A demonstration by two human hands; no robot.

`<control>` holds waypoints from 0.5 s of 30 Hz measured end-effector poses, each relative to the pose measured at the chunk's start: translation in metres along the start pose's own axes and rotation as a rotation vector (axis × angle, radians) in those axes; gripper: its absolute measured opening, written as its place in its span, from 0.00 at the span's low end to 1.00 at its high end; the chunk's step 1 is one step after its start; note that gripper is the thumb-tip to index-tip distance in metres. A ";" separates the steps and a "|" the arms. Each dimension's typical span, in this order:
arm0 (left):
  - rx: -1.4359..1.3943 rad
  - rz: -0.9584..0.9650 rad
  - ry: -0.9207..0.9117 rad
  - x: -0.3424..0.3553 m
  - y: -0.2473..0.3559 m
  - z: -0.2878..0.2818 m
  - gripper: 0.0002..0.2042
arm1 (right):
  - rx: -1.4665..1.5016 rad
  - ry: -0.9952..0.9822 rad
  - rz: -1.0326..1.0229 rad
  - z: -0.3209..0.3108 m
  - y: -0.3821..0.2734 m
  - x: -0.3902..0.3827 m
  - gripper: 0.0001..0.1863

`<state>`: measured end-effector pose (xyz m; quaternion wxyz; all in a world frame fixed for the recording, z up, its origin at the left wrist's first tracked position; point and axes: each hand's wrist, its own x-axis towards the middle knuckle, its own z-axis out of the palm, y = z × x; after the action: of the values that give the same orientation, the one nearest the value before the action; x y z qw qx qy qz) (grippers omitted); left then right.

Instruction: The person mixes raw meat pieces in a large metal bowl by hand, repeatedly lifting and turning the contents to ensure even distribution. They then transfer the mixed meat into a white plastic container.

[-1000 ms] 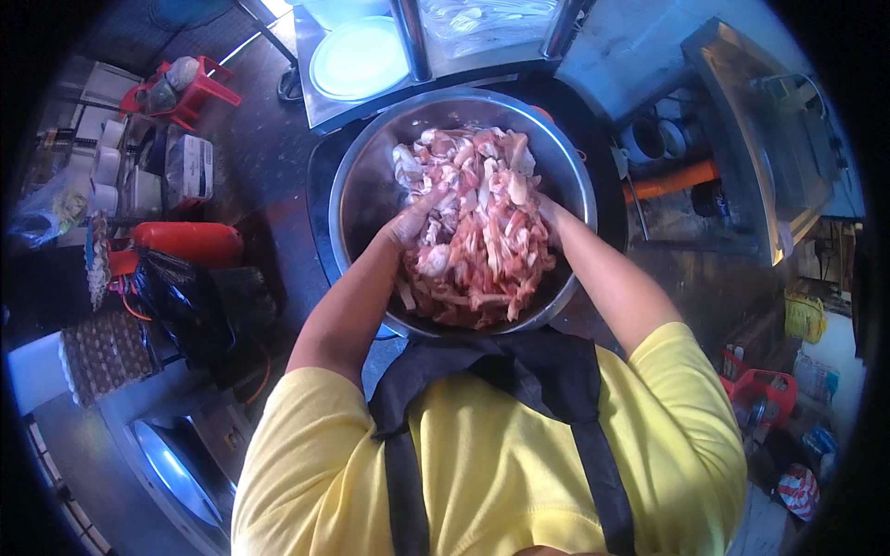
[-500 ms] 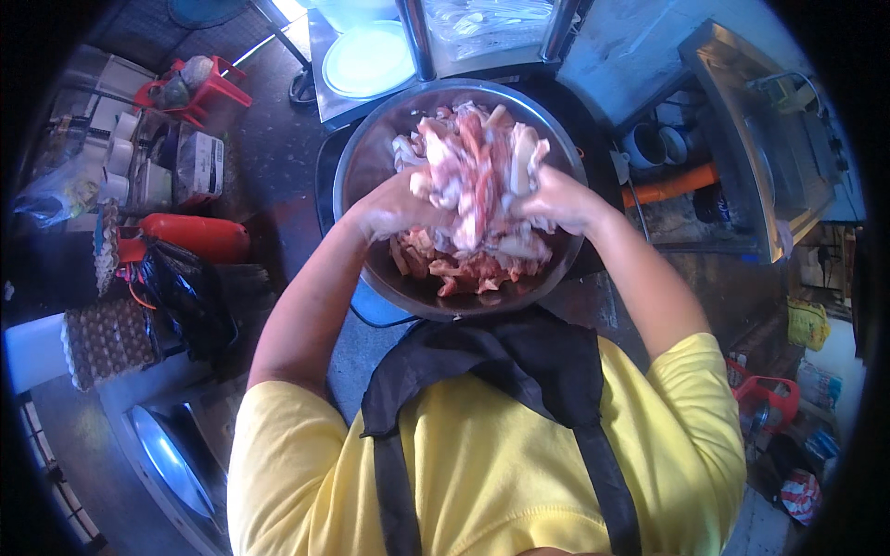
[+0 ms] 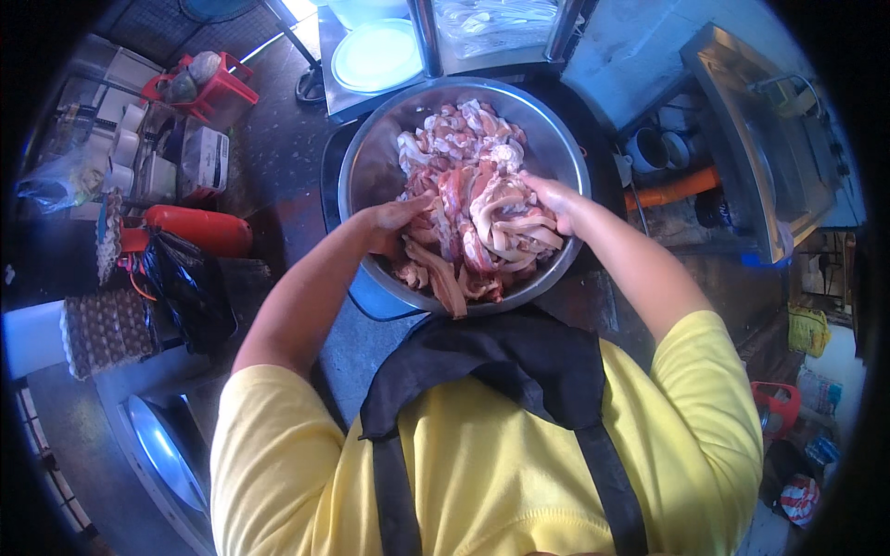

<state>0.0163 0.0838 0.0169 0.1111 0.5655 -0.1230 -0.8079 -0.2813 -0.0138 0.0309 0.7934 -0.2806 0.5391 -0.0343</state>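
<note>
A large steel bowl (image 3: 360, 171) holds a heap of raw meat strips (image 3: 464, 199), pale fat and pink flesh mixed. My left hand (image 3: 391, 222) is at the left side of the heap, its thumb along the top and its other fingers partly hidden by meat. On the right side, my right hand (image 3: 556, 199) cups the strips, its thumb stretched over them and the other fingers mostly out of sight. Both hands grip meat between them, inside the bowl's rim. One long strip hangs toward the near rim.
Beyond the bowl stands a white round lid (image 3: 375, 56) on a metal counter. At right is a steel sink (image 3: 760, 139) with an orange pipe (image 3: 677, 188) below. At left lie a red gas cylinder (image 3: 199, 230), a black bag (image 3: 190, 287) and egg trays (image 3: 107, 335).
The meat, lifted and blurred in both hands before, now rests lower in the bowl. Both hands have moved slightly outward and down around the heap.
</note>
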 end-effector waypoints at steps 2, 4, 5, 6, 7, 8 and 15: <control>-0.044 -0.016 0.007 0.013 -0.006 0.008 0.36 | 0.008 0.023 0.088 0.018 0.002 -0.001 0.24; -0.148 0.080 -0.122 0.012 -0.011 0.024 0.35 | 0.134 -0.022 0.095 0.022 0.012 -0.003 0.24; -0.194 0.129 -0.185 0.013 -0.012 0.032 0.35 | 0.121 -0.031 0.004 0.014 0.023 0.013 0.26; -0.255 0.341 -0.147 0.021 -0.017 0.039 0.27 | 0.180 -0.199 0.009 0.005 0.037 0.032 0.25; -0.239 0.346 -0.175 0.027 -0.017 0.042 0.25 | 0.245 -0.360 0.016 -0.009 0.051 0.052 0.25; -0.220 0.354 -0.201 0.031 -0.013 0.044 0.24 | 0.310 -0.522 0.018 -0.022 0.064 0.072 0.24; -0.338 0.595 -0.333 -0.010 0.008 0.065 0.25 | 0.385 -0.267 -0.258 0.009 0.047 0.010 0.18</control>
<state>-0.0409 0.0844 0.0493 0.4110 0.3399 -0.1634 -0.8300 -0.2810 0.0251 0.0020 0.8853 -0.1930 0.3730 -0.1997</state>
